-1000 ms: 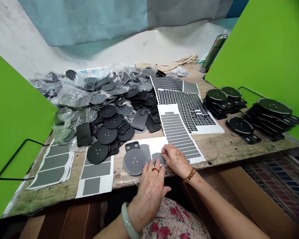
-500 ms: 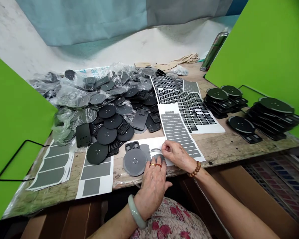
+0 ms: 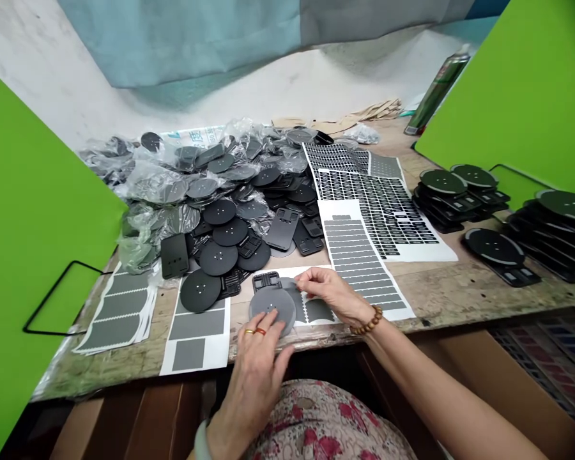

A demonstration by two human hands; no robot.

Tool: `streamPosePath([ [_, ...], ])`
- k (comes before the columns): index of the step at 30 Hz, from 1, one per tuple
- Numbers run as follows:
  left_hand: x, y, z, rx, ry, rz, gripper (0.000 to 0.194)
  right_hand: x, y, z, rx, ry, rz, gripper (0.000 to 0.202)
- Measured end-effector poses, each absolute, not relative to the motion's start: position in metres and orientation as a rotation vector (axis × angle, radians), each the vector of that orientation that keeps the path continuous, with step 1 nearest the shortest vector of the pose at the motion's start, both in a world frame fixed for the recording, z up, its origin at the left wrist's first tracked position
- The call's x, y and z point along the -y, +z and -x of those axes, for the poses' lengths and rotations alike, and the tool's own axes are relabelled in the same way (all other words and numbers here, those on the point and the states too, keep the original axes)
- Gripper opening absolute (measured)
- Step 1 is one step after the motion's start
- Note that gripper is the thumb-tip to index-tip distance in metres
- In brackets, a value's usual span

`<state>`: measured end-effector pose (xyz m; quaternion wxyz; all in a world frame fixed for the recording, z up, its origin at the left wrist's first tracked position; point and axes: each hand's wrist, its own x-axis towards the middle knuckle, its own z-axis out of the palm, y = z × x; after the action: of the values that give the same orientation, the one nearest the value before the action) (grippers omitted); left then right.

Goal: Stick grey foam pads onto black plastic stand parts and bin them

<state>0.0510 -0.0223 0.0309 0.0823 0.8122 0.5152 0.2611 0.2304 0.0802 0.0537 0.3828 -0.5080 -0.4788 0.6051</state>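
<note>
A dark round disc with small centre holes [image 3: 287,310] lies near the table's front edge, joined to a black rectangular base [image 3: 266,281] behind it. My left hand [image 3: 261,348] rests its spread fingers on the disc's front part. Just right of the disc's far edge, my right hand [image 3: 323,291] has thumb and forefinger pinched together; what is between them is too small to make out. Beneath its fingers is a white backing sheet with grey wavy-edged stickers [image 3: 319,310], partly covered by the disc and the hand.
Black disc parts [image 3: 219,257] and plastic-wrapped ones pile up behind. Sticker sheets [image 3: 364,255] spread to the right, with more sheets [image 3: 119,313] at left. Stacked discs with grey rim strips [image 3: 493,246] stand far right. Green panels [image 3: 517,96] flank the table; a spray can [image 3: 438,89] stands behind.
My left hand has shifted left from the sticker sheet onto the disc. My right hand has moved from the sheet toward the disc's edge, fingers still pinched. The view has turned slightly left.
</note>
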Motion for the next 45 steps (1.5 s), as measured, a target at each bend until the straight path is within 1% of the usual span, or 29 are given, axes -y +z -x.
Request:
streamPosePath([
  [3, 0.024, 0.02, -0.028, -1.647, 0.862, -2.31, 0.029, -0.087, 0.049, -0.22, 1.298, 1.581, 1.359, 0.016],
  [7, 0.017, 0.015, -0.011, -1.768, 0.963, -2.011, 0.029, -0.089, 0.046, -0.213, 1.363, 1.564, 1.448, 0.01],
  [12, -0.003, 0.016, -0.005, -1.759, 0.98, -1.547, 0.034, -0.089, 0.048, -0.21, 1.388, 1.589, 1.475, 0.011],
  [15, -0.014, 0.015, -0.004, -1.677, 1.032, -1.407, 0.036, -0.092, 0.05, -0.21, 1.406, 1.652, 1.443, 0.013],
  [28, -0.022, 0.016, -0.007, -1.724, 0.973, -1.659, 0.031, -0.103, 0.05, -0.205, 1.512, 1.745, 1.403, 0.014],
  [45, -0.02, 0.019, -0.013, -1.746, 0.949, -1.806, 0.031, -0.105, 0.049, -0.203, 1.54, 1.706, 1.44, 0.013],
])
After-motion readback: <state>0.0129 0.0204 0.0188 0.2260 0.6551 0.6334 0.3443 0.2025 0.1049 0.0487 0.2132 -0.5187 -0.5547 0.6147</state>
